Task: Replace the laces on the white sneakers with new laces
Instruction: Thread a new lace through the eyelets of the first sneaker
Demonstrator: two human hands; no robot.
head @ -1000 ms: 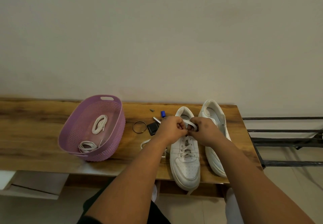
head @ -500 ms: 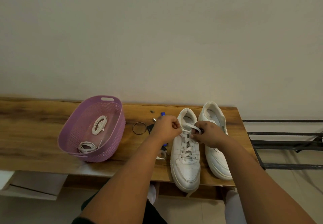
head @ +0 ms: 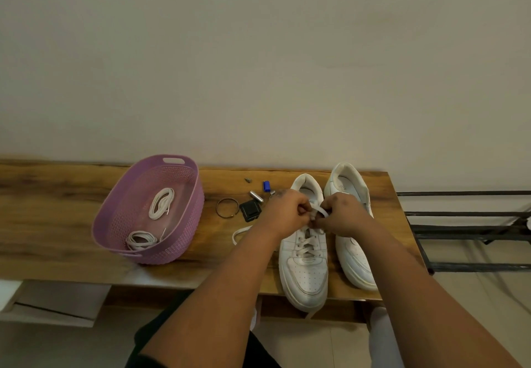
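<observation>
Two white sneakers stand side by side on the wooden table (head: pixel 57 224), toes toward me. The left sneaker (head: pixel 304 267) is laced over its lower eyelets; the right sneaker (head: pixel 353 261) shows no lace. Over the left sneaker's upper eyelets, my left hand (head: pixel 287 212) and my right hand (head: pixel 342 215) meet, both pinching the white lace (head: pixel 319 211) that loops between them. A loose stretch of that lace (head: pixel 240 232) lies on the table left of my left wrist. Two coiled white laces (head: pixel 161 203) (head: pixel 140 239) lie in the purple basket (head: pixel 184 224).
Between basket and sneakers lie a metal ring (head: pixel 227 208), a small black square object (head: pixel 250 210), a silver cylinder (head: pixel 256 196), a blue cap (head: pixel 267 186) and a tiny screw (head: pixel 247 179). A black metal rack (head: pixel 465 232) stands to the table's right.
My hands, apart half a second ago with the lace stretched between them, have come back together over the left sneaker's tongue. The view shifted slightly.
</observation>
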